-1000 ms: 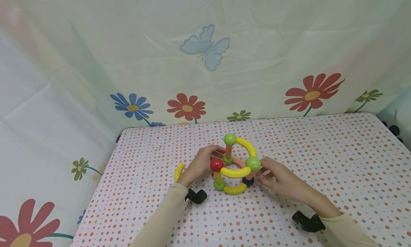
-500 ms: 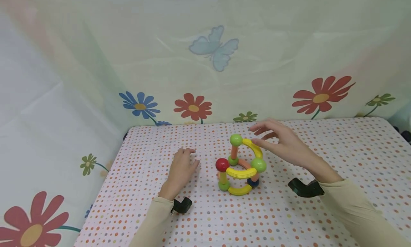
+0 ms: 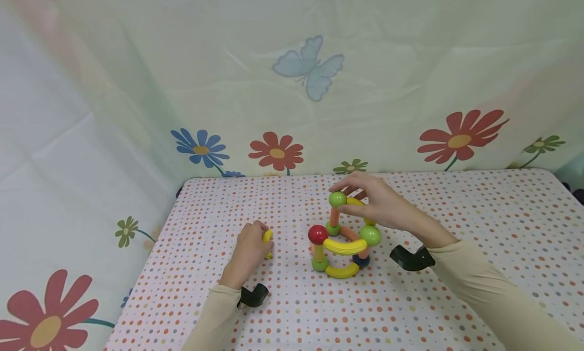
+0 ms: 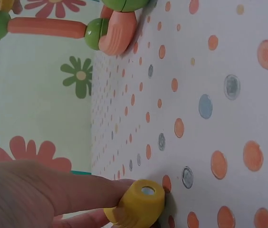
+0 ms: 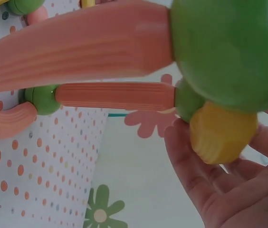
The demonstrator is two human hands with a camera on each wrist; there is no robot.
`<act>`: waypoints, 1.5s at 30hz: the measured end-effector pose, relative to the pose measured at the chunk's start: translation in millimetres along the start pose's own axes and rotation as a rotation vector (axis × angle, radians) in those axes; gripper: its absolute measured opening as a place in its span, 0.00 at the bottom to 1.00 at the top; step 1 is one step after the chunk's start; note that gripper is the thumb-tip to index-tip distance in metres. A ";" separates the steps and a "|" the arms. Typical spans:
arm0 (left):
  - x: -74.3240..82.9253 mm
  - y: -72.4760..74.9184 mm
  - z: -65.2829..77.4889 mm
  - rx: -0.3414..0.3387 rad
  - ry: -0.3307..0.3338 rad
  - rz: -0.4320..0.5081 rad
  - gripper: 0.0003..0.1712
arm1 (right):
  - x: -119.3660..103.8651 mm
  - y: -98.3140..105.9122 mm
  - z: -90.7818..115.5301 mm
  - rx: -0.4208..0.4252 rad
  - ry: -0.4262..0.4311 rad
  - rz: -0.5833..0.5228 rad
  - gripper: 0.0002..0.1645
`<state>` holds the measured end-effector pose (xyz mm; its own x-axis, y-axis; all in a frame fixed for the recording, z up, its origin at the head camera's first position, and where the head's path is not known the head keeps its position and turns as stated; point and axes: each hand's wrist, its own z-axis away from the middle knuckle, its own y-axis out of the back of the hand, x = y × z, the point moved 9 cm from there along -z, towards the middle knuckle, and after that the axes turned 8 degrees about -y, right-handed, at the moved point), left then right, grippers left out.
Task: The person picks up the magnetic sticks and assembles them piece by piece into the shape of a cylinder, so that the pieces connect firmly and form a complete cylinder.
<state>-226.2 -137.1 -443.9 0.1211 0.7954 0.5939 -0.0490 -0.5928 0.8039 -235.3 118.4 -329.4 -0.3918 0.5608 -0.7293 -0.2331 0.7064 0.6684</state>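
In the head view, my left hand pinches a yellow curved magnetic rod low over the table, left of a built frame of balls and rods. A metal disc shows in the end of that rod in the left wrist view. My right hand reaches over the frame's back and grips the upper back green ball between thumb and fingers. The frame also has a red ball, a green ball at the right, a dark blue ball underneath, and yellow and orange rods.
The table has a dotted cover. Behind it hangs a pale curtain printed with flowers and a butterfly. Each wrist carries a black camera mount, such as the right mount.
My left hand left the frame, moved left and took hold of the loose yellow curved rod. My right hand rose from the frame's right side and moved over to the upper back green ball.
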 end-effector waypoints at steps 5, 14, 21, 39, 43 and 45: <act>4.6 -1.2 -2.1 -0.026 -0.022 0.050 0.13 | 1.5 -3.4 -0.8 0.007 -0.011 -0.010 0.22; 27.0 4.9 -17.8 -0.038 -0.074 0.235 0.16 | 3.0 -5.2 -1.0 0.017 -0.018 -0.027 0.22; 65.9 6.9 -32.2 -0.121 -0.115 0.485 0.22 | 5.1 -4.2 -1.7 0.022 -0.009 -0.021 0.22; 119.9 7.0 -41.3 -0.218 -0.277 0.358 0.19 | 4.8 -5.3 -1.0 0.011 -0.014 -0.036 0.22; 120.6 7.1 -40.8 -0.228 -0.283 0.376 0.18 | 4.8 -4.6 -0.8 0.011 -0.010 -0.038 0.22; 118.4 5.8 -40.7 -0.252 -0.270 0.445 0.17 | 5.2 -4.6 -1.0 0.011 -0.012 -0.041 0.22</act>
<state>-252.5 -41.3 -367.6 0.2817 0.3963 0.8739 -0.3841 -0.7880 0.4812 -237.2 117.6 -336.1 -0.3714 0.5366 -0.7577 -0.2387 0.7335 0.6364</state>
